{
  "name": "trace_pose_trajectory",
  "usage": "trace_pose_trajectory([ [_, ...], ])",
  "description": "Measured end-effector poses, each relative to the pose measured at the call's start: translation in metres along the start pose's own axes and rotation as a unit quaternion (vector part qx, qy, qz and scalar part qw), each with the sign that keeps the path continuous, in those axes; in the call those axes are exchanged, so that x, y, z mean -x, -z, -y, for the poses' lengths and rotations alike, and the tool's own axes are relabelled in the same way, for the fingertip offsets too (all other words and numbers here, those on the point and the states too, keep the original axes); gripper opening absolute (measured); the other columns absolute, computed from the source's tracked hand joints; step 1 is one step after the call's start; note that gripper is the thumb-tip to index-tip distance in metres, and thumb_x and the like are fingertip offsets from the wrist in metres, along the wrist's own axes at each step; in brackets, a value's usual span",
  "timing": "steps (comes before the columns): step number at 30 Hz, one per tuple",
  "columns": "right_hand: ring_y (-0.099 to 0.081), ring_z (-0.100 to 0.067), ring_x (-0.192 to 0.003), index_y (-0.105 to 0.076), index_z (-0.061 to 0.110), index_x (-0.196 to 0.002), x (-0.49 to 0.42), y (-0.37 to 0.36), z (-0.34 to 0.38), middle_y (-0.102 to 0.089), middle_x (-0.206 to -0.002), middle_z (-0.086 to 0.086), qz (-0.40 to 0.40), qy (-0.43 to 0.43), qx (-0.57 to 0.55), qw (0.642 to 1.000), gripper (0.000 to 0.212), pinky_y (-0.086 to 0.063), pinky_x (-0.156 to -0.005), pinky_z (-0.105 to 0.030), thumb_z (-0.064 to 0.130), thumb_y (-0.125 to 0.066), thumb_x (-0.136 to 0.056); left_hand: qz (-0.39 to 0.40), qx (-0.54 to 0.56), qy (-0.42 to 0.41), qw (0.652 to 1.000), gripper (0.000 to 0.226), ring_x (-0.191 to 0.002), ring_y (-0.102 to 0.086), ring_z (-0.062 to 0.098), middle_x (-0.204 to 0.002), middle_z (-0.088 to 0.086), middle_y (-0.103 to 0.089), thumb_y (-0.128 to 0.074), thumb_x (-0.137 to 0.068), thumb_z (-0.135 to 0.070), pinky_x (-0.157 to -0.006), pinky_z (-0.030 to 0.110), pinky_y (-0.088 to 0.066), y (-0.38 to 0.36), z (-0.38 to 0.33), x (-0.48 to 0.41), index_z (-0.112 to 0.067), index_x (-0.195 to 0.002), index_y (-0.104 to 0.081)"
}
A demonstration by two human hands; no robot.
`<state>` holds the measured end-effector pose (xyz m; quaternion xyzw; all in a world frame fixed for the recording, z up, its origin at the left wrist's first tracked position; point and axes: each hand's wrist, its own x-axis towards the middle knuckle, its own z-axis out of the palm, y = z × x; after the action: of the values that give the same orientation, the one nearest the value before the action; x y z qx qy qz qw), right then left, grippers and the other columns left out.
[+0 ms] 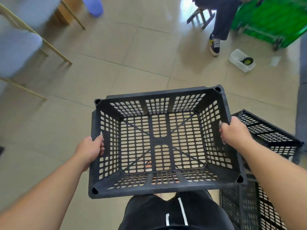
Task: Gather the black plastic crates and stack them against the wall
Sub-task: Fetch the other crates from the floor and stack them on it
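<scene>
Both hands on it: the left hand (90, 149) grips the left rim of the black crate (159, 141), the right hand (232, 133) clamps the right rim, and the crate hangs above the tiled floor (132, 63) (open side up). More black crates (265, 133) sit at near right.

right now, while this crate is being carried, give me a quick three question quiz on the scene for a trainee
1. True or false: the held crate is upside down.
2. Which holds its rim? A: left hand only. B: right hand only. C: both.
3. Fill in: more black crates lie to the person's ____.
Key: 1 false; 2 C; 3 right.
</scene>
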<state>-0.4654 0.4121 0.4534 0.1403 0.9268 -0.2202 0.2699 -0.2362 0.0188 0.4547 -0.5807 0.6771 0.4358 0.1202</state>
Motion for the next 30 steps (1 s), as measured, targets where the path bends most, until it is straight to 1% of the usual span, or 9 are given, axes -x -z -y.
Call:
trace_pose_trajectory([
  [3,-0.059,-0.035,-0.096,-0.049,0.009,-0.123,0.016,0.027,0.016,-0.063,-0.121,-0.018,0.005,0.041,0.021,0.999,0.028,-0.049,-0.079,-0.042,0.032,-0.045,-0.107,-0.022,0.039,0.003,0.999,0.026,-0.070,-0.060,0.024,-0.084,0.009,-0.064,-0.052,-0.104,-0.031,-0.074,0.040,-0.053,0.016,-0.001,0.033,-0.009,-0.095,-0.060],
  [6,-0.059,-0.034,-0.094,-0.048,0.007,-0.125,0.030,0.053,0.031,-0.062,-0.121,-0.019,0.007,0.079,0.023,0.997,0.028,-0.049,-0.077,-0.042,0.029,-0.045,-0.108,-0.049,0.077,0.000,0.996,0.027,-0.067,-0.057,0.024,-0.081,0.008,-0.062,-0.053,-0.104,-0.032,-0.078,0.046,-0.055,0.030,0.003,0.067,-0.007,-0.095,-0.061],
  [11,-0.056,-0.034,-0.097,-0.047,0.004,-0.129,0.053,0.081,0.064,-0.060,-0.126,-0.022,0.011,0.157,0.041,0.987,0.030,-0.049,-0.082,-0.044,0.025,-0.045,-0.107,-0.107,0.148,-0.007,0.983,0.028,-0.064,-0.053,0.022,-0.077,0.008,-0.060,-0.053,-0.104,-0.030,-0.068,0.039,-0.051,0.050,0.018,0.118,-0.009,-0.088,-0.059],
  [15,-0.057,-0.035,-0.100,-0.046,0.004,-0.133,0.078,0.085,0.099,-0.060,-0.129,-0.023,0.013,0.215,0.063,0.975,0.035,-0.054,-0.088,-0.049,0.027,-0.047,-0.107,-0.151,0.188,0.019,0.970,0.027,-0.062,-0.052,0.021,-0.074,0.007,-0.060,-0.052,-0.104,-0.028,-0.063,0.036,-0.050,0.069,0.043,0.152,-0.006,-0.092,-0.062],
  [17,-0.058,-0.035,-0.100,-0.046,0.005,-0.134,0.092,0.081,0.117,-0.060,-0.125,-0.020,0.016,0.248,0.073,0.966,0.036,-0.054,-0.087,-0.049,0.028,-0.047,-0.106,-0.171,0.207,0.027,0.963,0.028,-0.062,-0.053,0.021,-0.074,0.006,-0.060,-0.052,-0.104,-0.029,-0.061,0.035,-0.049,0.082,0.059,0.165,-0.006,-0.094,-0.064],
  [20,-0.057,-0.036,-0.096,-0.047,0.005,-0.132,0.120,0.066,0.143,-0.057,-0.112,-0.015,0.025,0.292,0.090,0.952,0.034,-0.050,-0.080,-0.043,0.027,-0.047,-0.106,-0.204,0.221,0.038,0.953,0.029,-0.065,-0.054,0.022,-0.074,0.007,-0.060,-0.052,-0.104,-0.030,-0.063,0.035,-0.050,0.105,0.087,0.180,-0.007,-0.093,-0.064],
  [24,-0.064,-0.038,-0.094,-0.049,0.007,-0.126,0.164,0.030,0.178,-0.063,-0.114,-0.019,0.038,0.326,0.117,0.937,0.031,-0.059,-0.084,-0.053,0.029,-0.047,-0.104,-0.234,0.254,0.055,0.937,0.030,-0.064,-0.053,0.021,-0.075,0.007,-0.059,-0.051,-0.105,-0.030,-0.062,0.034,-0.049,0.139,0.136,0.199,-0.006,-0.093,-0.064],
  [28,-0.061,-0.032,-0.078,-0.048,0.008,-0.117,0.221,-0.018,0.212,-0.060,-0.097,-0.016,0.057,0.378,0.140,0.913,0.019,-0.055,-0.069,-0.042,0.020,-0.047,-0.101,-0.262,0.275,0.081,0.922,0.030,-0.063,-0.051,0.021,-0.073,0.007,-0.058,-0.050,-0.106,-0.028,-0.060,0.032,-0.047,0.177,0.198,0.222,-0.006,-0.091,-0.062],
  [30,-0.063,-0.035,-0.079,-0.049,0.008,-0.115,0.254,-0.044,0.228,-0.061,-0.094,-0.016,0.067,0.402,0.156,0.900,0.020,-0.058,-0.072,-0.044,0.018,-0.047,-0.098,-0.275,0.289,0.096,0.912,0.029,-0.062,-0.050,0.022,-0.073,0.007,-0.058,-0.050,-0.106,-0.027,-0.060,0.033,-0.046,0.198,0.231,0.234,-0.007,-0.088,-0.061],
])
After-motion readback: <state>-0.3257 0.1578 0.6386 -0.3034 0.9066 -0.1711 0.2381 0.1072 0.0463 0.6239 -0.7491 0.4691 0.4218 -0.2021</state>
